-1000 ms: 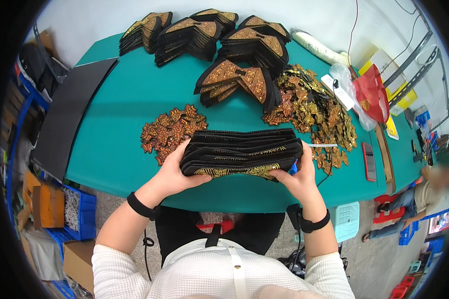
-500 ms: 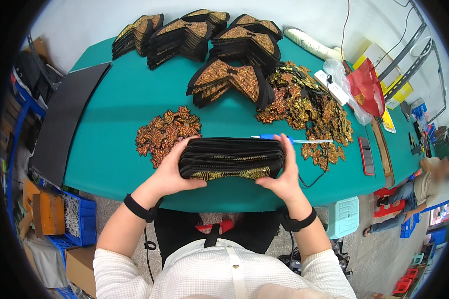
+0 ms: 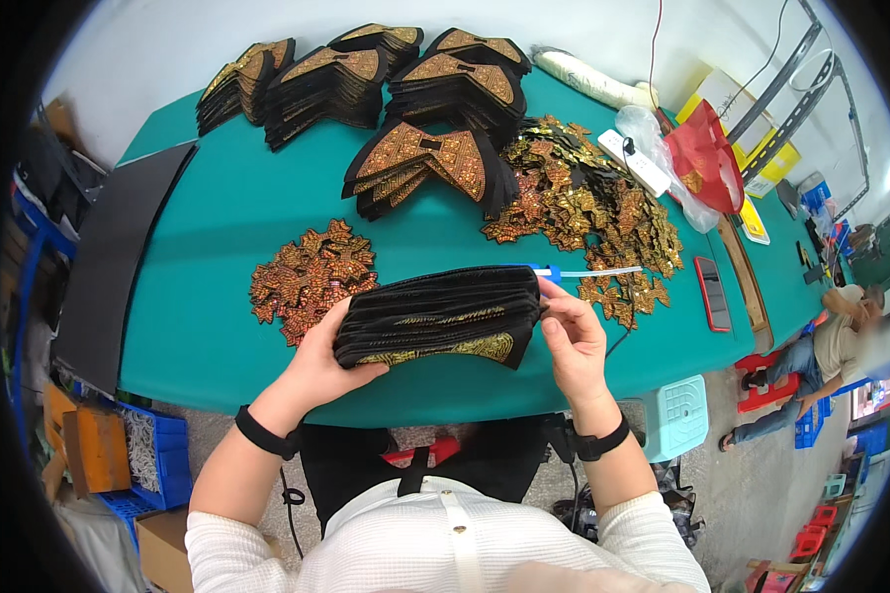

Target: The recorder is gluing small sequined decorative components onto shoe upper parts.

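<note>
Clamped at its left end by the left hand [image 3: 328,348], thumb along the lower edge, a thick stack of black layered pieces with gold patterning [image 3: 430,314] sits mid-frame. At its right end, the right hand [image 3: 576,341] curls thumb and fingers close; whether they pinch a layer, I cannot tell. Small orange-and-gold patterned cutouts [image 3: 311,272] lie left of centre.

A person's left hand [image 3: 318,362] is gripping a stack of black, gold-patterned pieces [image 3: 435,314] over a green table [image 3: 218,212]; the right hand [image 3: 578,346] is touching the stack's right end.
</note>
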A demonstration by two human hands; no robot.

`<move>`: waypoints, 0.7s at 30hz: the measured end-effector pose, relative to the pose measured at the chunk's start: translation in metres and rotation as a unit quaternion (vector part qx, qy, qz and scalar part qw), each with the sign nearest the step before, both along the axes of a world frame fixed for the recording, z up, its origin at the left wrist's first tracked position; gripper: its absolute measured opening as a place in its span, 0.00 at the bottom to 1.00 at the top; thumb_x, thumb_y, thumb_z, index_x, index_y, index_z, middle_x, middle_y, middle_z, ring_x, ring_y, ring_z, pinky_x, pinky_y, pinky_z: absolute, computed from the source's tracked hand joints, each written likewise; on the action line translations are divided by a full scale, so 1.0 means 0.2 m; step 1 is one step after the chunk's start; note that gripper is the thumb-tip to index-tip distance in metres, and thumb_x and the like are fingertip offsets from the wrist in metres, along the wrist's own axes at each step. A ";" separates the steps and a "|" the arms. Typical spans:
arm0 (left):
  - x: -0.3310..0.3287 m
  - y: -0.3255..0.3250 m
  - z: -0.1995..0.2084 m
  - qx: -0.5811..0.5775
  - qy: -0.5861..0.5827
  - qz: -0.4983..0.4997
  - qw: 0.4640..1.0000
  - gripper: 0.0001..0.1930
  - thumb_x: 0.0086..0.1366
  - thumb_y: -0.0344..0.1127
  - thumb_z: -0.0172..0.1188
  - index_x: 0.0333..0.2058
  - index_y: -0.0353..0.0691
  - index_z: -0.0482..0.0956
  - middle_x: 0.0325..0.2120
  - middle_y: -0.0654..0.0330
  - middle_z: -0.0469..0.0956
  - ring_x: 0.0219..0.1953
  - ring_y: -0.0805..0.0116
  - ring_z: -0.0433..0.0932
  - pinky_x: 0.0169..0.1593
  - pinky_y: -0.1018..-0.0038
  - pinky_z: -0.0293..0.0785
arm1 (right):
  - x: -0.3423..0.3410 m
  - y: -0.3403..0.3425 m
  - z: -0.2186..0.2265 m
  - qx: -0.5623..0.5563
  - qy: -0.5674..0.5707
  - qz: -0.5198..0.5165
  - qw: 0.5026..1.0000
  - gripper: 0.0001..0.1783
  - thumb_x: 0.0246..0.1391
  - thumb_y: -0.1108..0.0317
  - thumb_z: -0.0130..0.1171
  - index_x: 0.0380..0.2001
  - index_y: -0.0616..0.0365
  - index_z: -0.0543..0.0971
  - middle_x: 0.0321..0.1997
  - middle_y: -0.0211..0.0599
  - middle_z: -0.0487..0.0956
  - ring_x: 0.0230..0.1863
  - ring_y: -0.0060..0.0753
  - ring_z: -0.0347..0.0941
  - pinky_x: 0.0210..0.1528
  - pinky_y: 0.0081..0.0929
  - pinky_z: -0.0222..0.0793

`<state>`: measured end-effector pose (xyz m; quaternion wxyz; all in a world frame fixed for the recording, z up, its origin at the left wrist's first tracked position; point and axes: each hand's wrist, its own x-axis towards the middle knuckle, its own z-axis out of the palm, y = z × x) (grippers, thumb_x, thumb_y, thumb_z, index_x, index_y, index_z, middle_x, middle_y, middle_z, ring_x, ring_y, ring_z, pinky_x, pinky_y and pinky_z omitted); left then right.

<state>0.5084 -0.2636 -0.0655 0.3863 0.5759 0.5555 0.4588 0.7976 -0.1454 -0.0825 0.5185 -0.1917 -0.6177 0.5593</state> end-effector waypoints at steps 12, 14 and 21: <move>0.00 -0.01 0.05 0.038 0.025 -0.066 0.997 0.35 0.44 0.20 0.67 0.53 0.38 0.63 0.46 0.59 0.72 0.49 0.72 0.71 0.53 0.73 0.67 | -0.07 -0.05 0.22 0.093 0.016 0.058 0.994 0.06 0.51 0.75 0.57 0.34 0.58 0.73 0.58 0.49 0.66 0.57 0.47 0.65 0.59 0.40 0.58; -0.02 -0.01 0.03 0.021 0.003 -0.070 0.997 0.37 0.45 0.21 0.67 0.55 0.39 0.62 0.48 0.57 0.71 0.50 0.70 0.70 0.55 0.73 0.65 | -0.07 -0.04 0.20 0.107 0.005 0.059 0.993 0.07 0.51 0.76 0.58 0.34 0.58 0.73 0.57 0.48 0.66 0.57 0.46 0.66 0.58 0.39 0.58; 0.00 0.00 0.06 0.047 0.056 -0.062 0.995 0.42 0.42 0.24 0.69 0.58 0.40 0.60 0.49 0.56 0.70 0.51 0.68 0.69 0.55 0.71 0.65 | -0.11 -0.11 0.24 0.152 -0.101 0.023 0.983 0.31 0.54 0.51 0.51 0.53 0.64 0.66 0.58 0.49 0.66 0.61 0.42 0.59 0.63 0.36 0.50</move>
